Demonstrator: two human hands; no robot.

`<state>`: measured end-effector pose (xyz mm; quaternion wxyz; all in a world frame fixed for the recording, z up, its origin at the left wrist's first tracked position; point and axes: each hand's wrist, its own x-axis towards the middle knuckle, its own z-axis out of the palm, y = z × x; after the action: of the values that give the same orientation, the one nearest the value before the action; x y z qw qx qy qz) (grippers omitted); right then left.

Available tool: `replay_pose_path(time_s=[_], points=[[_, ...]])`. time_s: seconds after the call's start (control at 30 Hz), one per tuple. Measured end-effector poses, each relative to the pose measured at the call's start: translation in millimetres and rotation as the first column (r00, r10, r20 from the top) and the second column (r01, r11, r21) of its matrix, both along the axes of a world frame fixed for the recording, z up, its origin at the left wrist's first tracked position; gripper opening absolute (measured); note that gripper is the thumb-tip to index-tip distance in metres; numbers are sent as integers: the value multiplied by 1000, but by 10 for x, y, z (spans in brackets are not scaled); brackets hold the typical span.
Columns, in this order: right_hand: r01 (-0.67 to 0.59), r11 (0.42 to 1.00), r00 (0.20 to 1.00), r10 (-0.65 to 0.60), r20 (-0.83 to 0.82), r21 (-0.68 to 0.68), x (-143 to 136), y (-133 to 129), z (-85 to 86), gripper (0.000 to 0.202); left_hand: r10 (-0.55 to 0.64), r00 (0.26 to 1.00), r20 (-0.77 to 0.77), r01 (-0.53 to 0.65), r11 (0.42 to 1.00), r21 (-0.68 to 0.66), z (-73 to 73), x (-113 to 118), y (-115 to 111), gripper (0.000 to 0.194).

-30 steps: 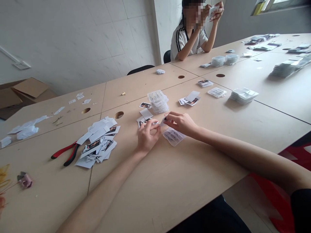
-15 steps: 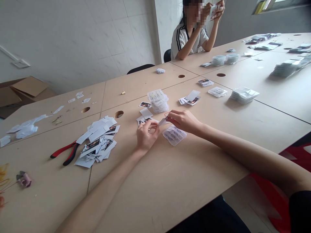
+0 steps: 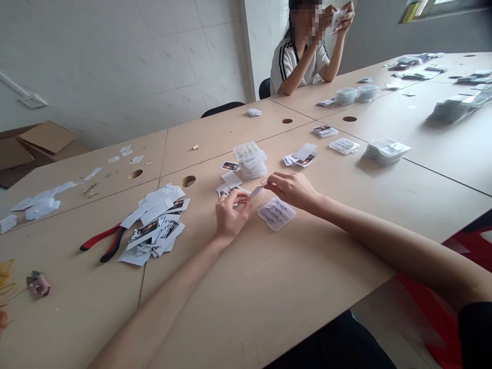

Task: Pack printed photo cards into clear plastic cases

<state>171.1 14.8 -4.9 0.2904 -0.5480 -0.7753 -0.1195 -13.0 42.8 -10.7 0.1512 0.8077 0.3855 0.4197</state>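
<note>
My left hand (image 3: 232, 212) pinches one end of a small white card (image 3: 256, 192). At the card's other end, my right hand (image 3: 290, 188) has its fingertips closed on a small piece with a reddish outline, too small to name. Just below my right hand lies a clear plastic case (image 3: 275, 213) with small items inside. Behind both hands stands a stack of clear cases (image 3: 249, 160). Loose cards (image 3: 231, 179) lie beside that stack, partly hidden by my left hand.
Left of my hands is a heap of cards (image 3: 156, 225) against red-and-black pliers (image 3: 111, 241). More cases (image 3: 386, 150) and cards (image 3: 303, 155) lie to the right. Across the table sits a person (image 3: 303, 61) holding up a clear case.
My right hand has shifted very slightly, and the small card between my hands is tilted a little differently. The rest looks the same.
</note>
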Motion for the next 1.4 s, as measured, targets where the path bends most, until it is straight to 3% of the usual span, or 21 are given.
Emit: replay_pose_path(time_s=[0.47,0.7,1.03,1.2,1.4], points=[[-36,978,993,11,121,205,74,-3,68,26,16,1000,16,-16,1000,23,8,7,-28,9],[-65,997,995,69,-79,45,54,-25,120,21,-13,998,59,15,999,-39,4,-7,-10,8],[-14,999,962,1,-274,-47,93,24,73,19,43,980,196,1,976,-217,-42,-28,52,16],[-25,998,957,9,-289,-52,92,42,49,19,44,979,200,2,974,-226,-43,-29,62,17],[-182,983,959,184,-214,28,114,42,48,19,-36,997,62,48,979,-196,-1,-38,25,20]])
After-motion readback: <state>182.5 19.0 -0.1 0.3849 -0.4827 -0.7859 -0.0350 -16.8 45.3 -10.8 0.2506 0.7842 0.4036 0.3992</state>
